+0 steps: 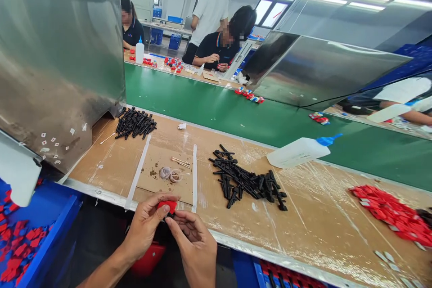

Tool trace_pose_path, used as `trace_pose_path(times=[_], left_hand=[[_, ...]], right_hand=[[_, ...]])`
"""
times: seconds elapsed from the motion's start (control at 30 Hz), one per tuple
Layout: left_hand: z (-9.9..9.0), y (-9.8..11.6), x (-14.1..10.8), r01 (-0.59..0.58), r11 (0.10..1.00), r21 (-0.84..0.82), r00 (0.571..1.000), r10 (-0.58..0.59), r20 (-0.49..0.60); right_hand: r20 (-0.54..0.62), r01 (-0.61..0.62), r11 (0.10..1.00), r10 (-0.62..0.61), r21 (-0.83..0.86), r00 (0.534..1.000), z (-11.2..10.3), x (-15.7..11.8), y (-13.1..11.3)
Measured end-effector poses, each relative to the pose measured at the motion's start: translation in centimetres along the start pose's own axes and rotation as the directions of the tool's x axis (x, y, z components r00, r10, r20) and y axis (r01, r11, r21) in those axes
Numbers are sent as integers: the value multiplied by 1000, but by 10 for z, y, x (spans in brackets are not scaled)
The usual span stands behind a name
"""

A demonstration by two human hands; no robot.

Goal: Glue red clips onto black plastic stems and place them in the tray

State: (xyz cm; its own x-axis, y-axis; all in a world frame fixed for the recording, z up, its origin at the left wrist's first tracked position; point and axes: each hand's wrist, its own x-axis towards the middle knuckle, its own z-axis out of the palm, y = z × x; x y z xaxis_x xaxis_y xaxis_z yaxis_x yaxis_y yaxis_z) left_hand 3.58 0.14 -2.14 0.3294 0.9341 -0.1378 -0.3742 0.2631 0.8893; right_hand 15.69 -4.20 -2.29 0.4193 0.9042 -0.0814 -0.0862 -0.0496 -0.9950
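My left hand point(145, 220) pinches a small red plastic part point(168, 206) over the table's front edge. My right hand point(194, 238) meets it from the right, its fingertips closed on a dark bit at the part's lower side; fingers partly hide this bit. Just beyond my hands lies a taped-down cardboard sheet point(151, 184) bearing a small round clear dish point(176, 175), cotton swabs point(181, 162) and brown stains. A pile of black stick-like plastic parts point(249, 177) is to the right, and another black pile point(135, 122) is at the far left.
A white squeeze bottle point(299, 152) with blue cap lies on its side. Red parts point(394, 216) are heaped at right. Blue bins point(57, 252) stand below the table edge. Metal panels point(64, 67) rise at left; a green belt point(202, 108) runs behind. Co-workers point(219, 47) are across it.
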Motion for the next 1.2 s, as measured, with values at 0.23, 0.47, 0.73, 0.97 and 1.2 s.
trace_pose_path(times=[0.23,0.47,0.73,0.97,1.2], left_hand=[[-1,7,-7,-12,997,-79,978,28,206],[1,24,-17,-71,997,40,940,53,337],[1,30,-26,-286,797,532,923,79,376],[2,25,-23,-287,776,561,924,70,376],[7,27,-30,-288,759,585,929,73,363]], right_hand=[[255,-198,963,149,182,955,-4,3,1],[362,-122,984,68,127,930,-18,6,-1],[79,19,973,-38,229,996,-35,9,6],[155,-5,969,-35,246,987,-38,5,8],[182,53,984,-84,173,980,-41,1,7]])
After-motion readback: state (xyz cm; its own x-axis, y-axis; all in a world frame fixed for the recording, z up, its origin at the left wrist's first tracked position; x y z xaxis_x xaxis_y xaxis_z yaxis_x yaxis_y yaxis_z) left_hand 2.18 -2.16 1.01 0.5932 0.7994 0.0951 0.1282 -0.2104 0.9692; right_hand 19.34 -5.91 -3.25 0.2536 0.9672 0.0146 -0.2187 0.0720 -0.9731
